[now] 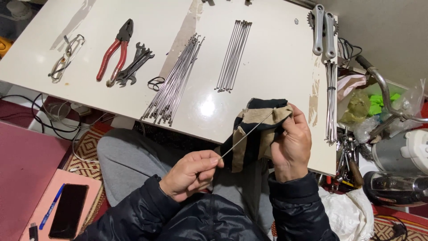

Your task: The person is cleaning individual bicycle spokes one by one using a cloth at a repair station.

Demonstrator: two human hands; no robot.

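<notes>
Head view: our left hand (191,174) pinches one end of a thin spoke (245,135) just off the desk's (267,53) near edge. Our right hand (292,143) grips the dark cloth (254,134) around it. We keep the spoke taut and the cloth pressure even.

- Dark navy puffer jacket, quilted, slightly shiny; a centre seam runs down the front.
- Sleeves end in snug cuffs at both wrists.
- Left hand (191,174) and right hand (292,143) bare: no gloves, rings or watch.
- Grey trousers.
</notes>
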